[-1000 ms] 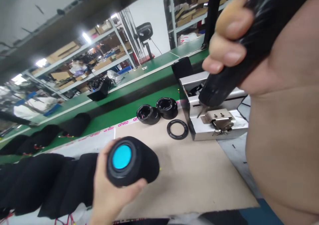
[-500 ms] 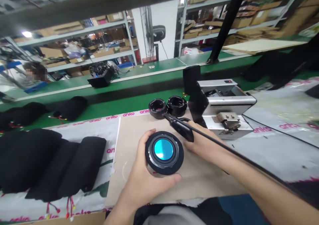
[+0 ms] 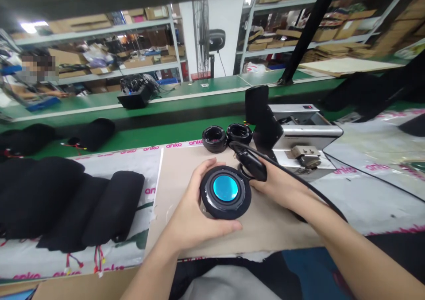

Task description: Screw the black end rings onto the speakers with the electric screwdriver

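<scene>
our left hand (image 3: 199, 218) is curled around a round speaker (image 3: 227, 191), its fingers along the far left side and its thumb stretched across the near side. the speaker has a dark fabric wall, and its open end, with a glossy turquoise disc (image 3: 225, 188) in the middle, is turned up towards us. we have it over the tan cardboard mat (image 3: 175, 176) in front of our body; we cannot tell whether its underside touches the mat.

our right hand (image 3: 274, 180) is wrapped around a black corded screwdriver (image 3: 251, 163), just beyond the speaker's right edge. the cable (image 3: 321, 196) loops back over our right forearm. we cannot make out the screwdriver's bit.

a black ring (image 3: 244, 171) lies partly hidden between the speaker and the screwdriver. two black ring-shaped housings (image 3: 214, 139) sit side by side at the far edge of the mat. to their right we see a silver screw feeder (image 3: 307, 136) with a black upright cylinder (image 3: 256, 105) close behind its left side.

on our left, black fabric-covered cylinders (image 3: 114, 207) lie in a row on white printed sheeting (image 3: 357, 202), red and yellow wires (image 3: 99, 260) showing at their near ends. a green conveyor belt (image 3: 156, 129) runs behind, and at the far left we see a co-worker (image 3: 38, 87).
</scene>
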Motion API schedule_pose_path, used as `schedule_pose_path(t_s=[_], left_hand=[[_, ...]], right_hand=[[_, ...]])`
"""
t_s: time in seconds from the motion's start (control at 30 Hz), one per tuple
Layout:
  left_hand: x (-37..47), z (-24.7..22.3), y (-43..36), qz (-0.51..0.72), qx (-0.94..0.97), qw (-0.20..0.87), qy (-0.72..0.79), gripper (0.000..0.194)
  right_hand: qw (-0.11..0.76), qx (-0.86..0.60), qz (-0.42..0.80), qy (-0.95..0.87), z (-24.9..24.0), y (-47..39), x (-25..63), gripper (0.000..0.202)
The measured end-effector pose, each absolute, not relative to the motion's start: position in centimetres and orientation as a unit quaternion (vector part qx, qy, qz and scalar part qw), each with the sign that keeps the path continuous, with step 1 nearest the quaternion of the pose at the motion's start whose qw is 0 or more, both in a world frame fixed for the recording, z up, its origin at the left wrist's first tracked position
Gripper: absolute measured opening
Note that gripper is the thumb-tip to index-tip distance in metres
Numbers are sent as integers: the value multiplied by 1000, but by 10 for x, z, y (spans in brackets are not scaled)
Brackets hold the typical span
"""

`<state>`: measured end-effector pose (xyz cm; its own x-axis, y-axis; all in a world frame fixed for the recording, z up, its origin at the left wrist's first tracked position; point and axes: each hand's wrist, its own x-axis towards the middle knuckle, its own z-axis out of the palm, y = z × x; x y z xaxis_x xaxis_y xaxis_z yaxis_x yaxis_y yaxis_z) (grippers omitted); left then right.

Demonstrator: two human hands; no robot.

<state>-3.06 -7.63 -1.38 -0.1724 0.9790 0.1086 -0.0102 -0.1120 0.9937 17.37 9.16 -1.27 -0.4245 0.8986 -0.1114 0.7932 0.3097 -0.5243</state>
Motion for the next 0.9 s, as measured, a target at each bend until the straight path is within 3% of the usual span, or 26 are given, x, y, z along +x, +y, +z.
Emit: schedule_pose_path(t_s=[0.27,0.47,0.57,0.7,0.9], left_hand=[[-28,-17,-70,592,467,446,482,108],[-27,-18,-69,587,498,414,486,104],[-8,-30,-64,620,477,304,544,108],[30,-47,-62,664,432,153,591,135],[30,-45,-75,585,512,268,570,119]], right_hand=[[184,-525,390,-734,31,70,200,47],[228,-519,385,-729,42,51,214,53],[251,-526,389,-713,50,38,211,50],[289,-540,412,-674,60,26,202,48],[342,-513,504,-605,58,23,196,58]])
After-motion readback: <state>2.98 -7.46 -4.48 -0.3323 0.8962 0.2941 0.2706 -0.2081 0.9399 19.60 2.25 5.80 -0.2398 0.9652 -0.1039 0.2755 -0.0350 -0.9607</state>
